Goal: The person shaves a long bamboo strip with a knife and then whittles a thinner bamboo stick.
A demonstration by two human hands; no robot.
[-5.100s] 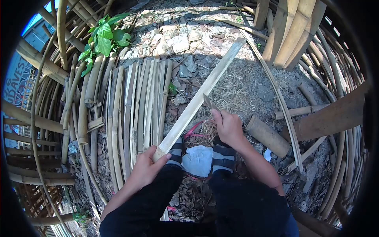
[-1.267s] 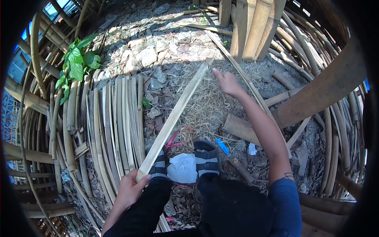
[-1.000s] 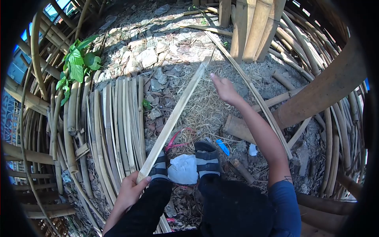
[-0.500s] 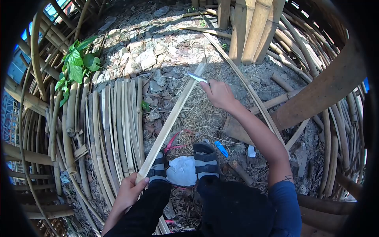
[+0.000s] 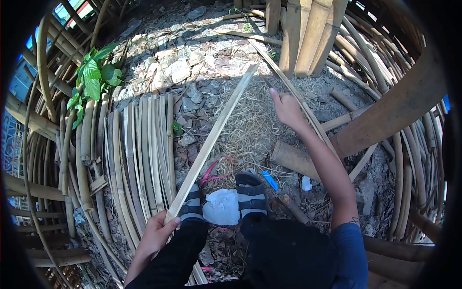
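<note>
A long split bamboo strip point(image 5: 211, 139) slants up and away from the lower left across the view. My left hand point(image 5: 158, 233) is closed around its near end, beside my left knee. My right hand point(image 5: 288, 110) is closed on a knife point(image 5: 268, 84), whose dark, narrow blade points up and to the left. The knife stands apart from the strip, a short way right of its far end. Most of the knife's handle is hidden in my fingers. Thin shavings point(image 5: 250, 130) lie on the ground beneath the strip.
Many bamboo strips point(image 5: 139, 149) lie side by side at left. A thick bamboo pole point(image 5: 390, 113) slants in from the right, near a short bamboo piece point(image 5: 294, 159). Upright bamboo posts point(image 5: 310, 38) stand at the back. My sandalled feet point(image 5: 251, 192) flank a white pad point(image 5: 221, 207).
My right hand has moved right with the knife, off the strip; the blade has turned from lying across the strip to pointing upward. My left hand and the strip stay nearly still.
</note>
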